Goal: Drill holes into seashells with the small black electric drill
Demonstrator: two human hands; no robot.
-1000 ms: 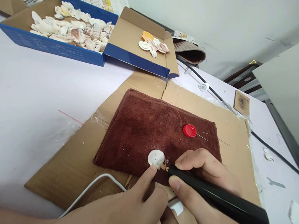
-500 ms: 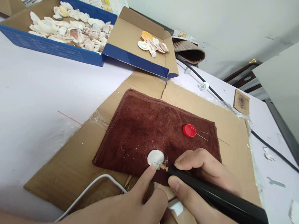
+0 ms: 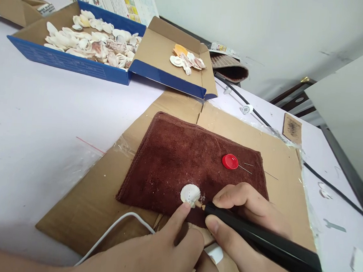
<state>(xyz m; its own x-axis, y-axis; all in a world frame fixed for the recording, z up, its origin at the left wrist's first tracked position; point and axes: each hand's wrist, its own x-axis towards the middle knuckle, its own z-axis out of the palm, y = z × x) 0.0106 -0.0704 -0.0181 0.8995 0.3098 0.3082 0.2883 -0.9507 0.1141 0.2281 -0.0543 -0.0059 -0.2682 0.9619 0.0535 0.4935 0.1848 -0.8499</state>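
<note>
A small white scallop shell [image 3: 190, 194] with a line of tiny dark dots lies on a folded brown cloth [image 3: 180, 152]. My left hand [image 3: 172, 248] pins the shell's lower edge with the index fingertip, the other fingers curled beneath. In my right hand [image 3: 246, 225] is a black pen-shaped rotary tool [image 3: 274, 239], gripped between thumb and fingers. Its brass-coloured tip reaches the shell's lower right edge; the exact contact is too small to tell. Pale dust lies beside the shell. Further up the cloth sit a red cap [image 3: 230, 161] and several thin needles.
Cardboard [image 3: 77, 216] lies under the cloth. A blue box [image 3: 70, 66] full of shells stands back left, its open lid [image 3: 157, 46] holding several more. A white cable [image 3: 111, 229] loops beside my left hand. At right lie a small wrench [image 3: 334, 225] and a black cable [image 3: 331, 185].
The whole view has shifted slightly, so things sit a little lower and further right. Both hands, the shell and the rotary tool keep nearly the same arrangement.
</note>
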